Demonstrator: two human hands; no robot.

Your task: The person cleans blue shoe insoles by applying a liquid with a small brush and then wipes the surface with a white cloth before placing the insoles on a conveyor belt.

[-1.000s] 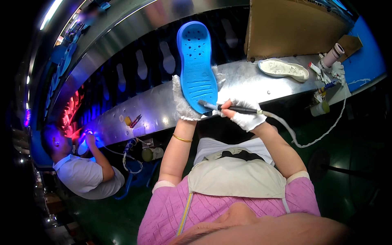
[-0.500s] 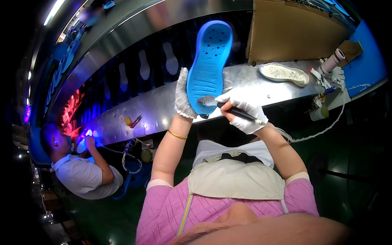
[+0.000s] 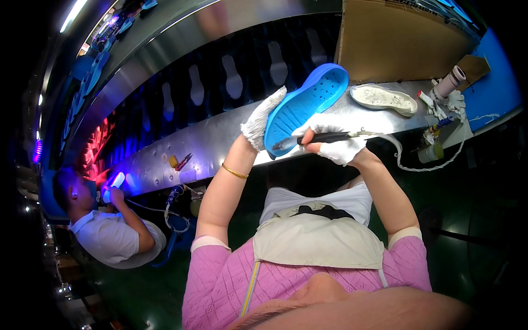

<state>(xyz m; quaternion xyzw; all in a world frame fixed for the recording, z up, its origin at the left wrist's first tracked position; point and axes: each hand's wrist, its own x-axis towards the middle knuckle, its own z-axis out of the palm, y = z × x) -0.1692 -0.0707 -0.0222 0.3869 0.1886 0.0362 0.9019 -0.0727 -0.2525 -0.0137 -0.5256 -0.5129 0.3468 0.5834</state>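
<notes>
A blue shoe sole is tilted over the metal bench, heel end toward me and toe end up to the right. My left hand, in a white knit glove, grips its left edge near the heel. In my right hand, partly gloved with bare fingertips showing, is a brush with a black handle. Its dark bristles rest on the inside of the heel, as far as the blur shows. A white hose runs from the handle's back end down to the right.
Beyond the metal bench, sole-shaped pieces lie on a dark belt. To the right are a cream sole, a cardboard box and a pink cylinder. At left a co-worker holds a lit sole.
The sole has swung toe-rightward and come lower, my left hand turning with it. The brush handle now lies nearly level, its bristles still at the heel. The belt's pieces show shifted.
</notes>
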